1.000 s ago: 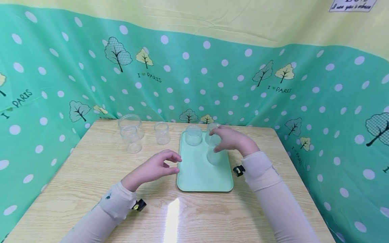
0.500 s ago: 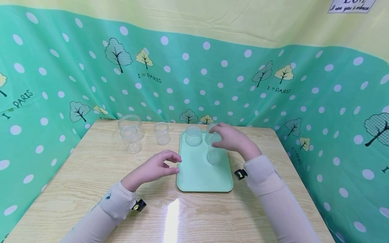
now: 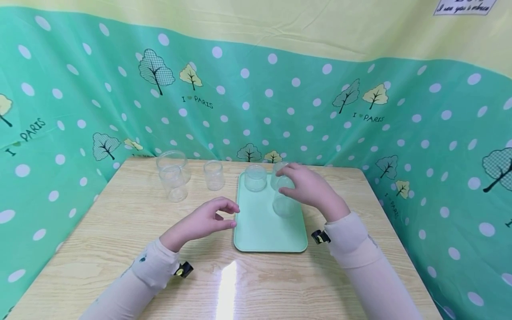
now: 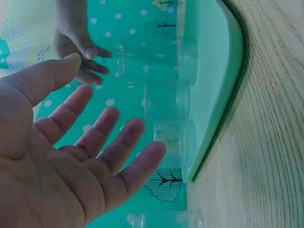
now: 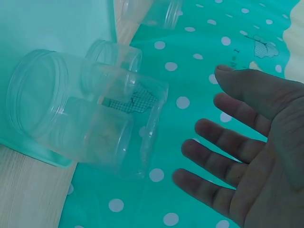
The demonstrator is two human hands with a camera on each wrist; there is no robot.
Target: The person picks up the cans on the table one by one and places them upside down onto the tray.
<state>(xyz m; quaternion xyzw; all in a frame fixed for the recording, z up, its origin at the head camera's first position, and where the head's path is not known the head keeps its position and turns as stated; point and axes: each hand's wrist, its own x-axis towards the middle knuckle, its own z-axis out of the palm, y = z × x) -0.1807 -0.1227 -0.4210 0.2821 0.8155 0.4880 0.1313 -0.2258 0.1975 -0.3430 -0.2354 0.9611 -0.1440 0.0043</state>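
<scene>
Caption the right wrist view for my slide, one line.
Right hand, fingers extended, apart from a clear jar standing on a green tray.

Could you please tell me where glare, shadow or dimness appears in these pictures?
Head view: bright glare streak on the table, in front of the tray; left wrist view: dark shadow along the tray's edge; right wrist view: the right hand looks dim against the brighter cloth.
</scene>
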